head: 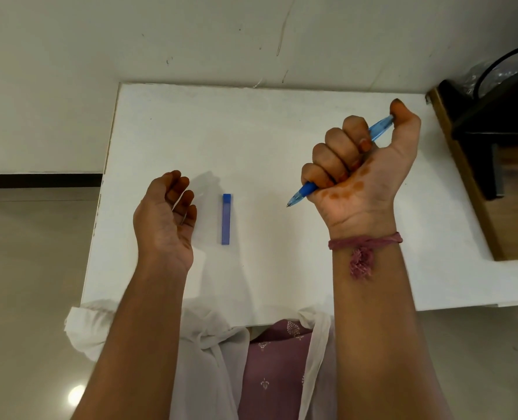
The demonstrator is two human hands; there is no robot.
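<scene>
My right hand [360,165] is raised above the white table [266,131] and grips a blue mechanical pencil [304,191] in a fist. The thumb presses on the pencil's top end and the tip points down to the left. A slim blue lead case [226,219] lies flat on the table between my hands. My left hand [165,219] hovers just left of the case, palm turned inward with its fingers loosely curled; a thin pale sliver shows between its fingers, but I cannot tell what it is.
The table's left edge runs close to my left hand, with tiled floor beyond. A wooden shelf with a black stand [494,122] and a round black-rimmed object [512,65] stands at the right. A white wall lies behind the table.
</scene>
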